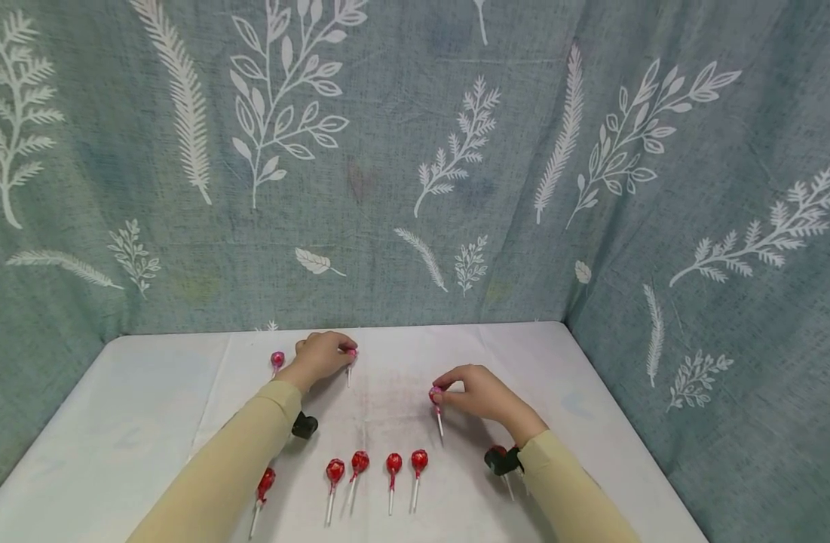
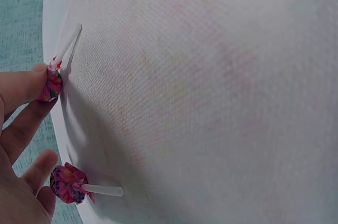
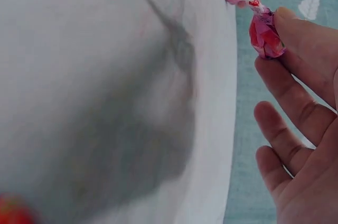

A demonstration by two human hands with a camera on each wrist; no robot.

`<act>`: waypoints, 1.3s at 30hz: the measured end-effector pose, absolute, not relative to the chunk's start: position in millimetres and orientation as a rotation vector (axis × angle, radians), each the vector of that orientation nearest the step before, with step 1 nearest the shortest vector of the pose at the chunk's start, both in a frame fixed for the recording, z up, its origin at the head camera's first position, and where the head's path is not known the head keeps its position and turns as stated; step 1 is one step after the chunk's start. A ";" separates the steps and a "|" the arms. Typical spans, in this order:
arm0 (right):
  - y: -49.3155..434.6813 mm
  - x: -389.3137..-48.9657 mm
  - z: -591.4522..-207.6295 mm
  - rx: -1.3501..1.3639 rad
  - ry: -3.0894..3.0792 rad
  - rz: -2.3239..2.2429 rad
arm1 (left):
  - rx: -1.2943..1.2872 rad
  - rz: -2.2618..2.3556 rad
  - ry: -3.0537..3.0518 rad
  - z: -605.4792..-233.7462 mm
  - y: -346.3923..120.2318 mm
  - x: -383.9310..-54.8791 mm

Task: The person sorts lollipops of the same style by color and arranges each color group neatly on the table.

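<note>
At the back of the table, my left hand (image 1: 322, 356) pinches a pink-wrapped lollipop (image 2: 52, 84) by its head between thumb and fingers; the white stick points toward the front. A second pink lollipop (image 1: 277, 360) lies just left of that hand, its stick partly behind the wrist. Farther right and nearer, my right hand (image 1: 484, 394) holds another pink lollipop (image 3: 266, 36) by thumb and fingertips. Its stick slants down toward the front, and the shadow below falls apart from it in the right wrist view. The other fingers of the right hand are spread loosely.
Several red lollipops, one of them central (image 1: 394, 463), lie in a front row on the white table (image 1: 543, 354). Another red lollipop (image 1: 266, 483) is beside the left sleeve; one more (image 1: 499, 451) is half hidden by the right wrist camera. A patterned green curtain (image 1: 387, 188) encloses the table.
</note>
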State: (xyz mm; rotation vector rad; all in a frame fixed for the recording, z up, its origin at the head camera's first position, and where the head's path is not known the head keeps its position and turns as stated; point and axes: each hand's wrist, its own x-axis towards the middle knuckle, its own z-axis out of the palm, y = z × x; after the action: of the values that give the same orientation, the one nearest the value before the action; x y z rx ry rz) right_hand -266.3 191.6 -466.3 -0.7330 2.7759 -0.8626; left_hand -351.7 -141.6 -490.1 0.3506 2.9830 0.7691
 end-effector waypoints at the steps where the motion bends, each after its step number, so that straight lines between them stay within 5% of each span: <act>1: 188.5 -269.8 -466.6 -0.724 2.772 -0.865 | 0.348 0.766 2.985 -490.5 -141.8 -351.8; 39: 78.1 -359.7 -478.8 -0.667 2.852 -0.722 | 0.360 0.737 3.013 -490.7 -143.7 -347.4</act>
State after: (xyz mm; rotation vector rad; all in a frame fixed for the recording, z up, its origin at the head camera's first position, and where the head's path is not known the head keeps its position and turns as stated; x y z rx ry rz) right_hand -359.7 78.1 -478.8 -0.6665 2.8522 -0.7221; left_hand -347.4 -143.7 -490.7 0.3596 3.0128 0.7369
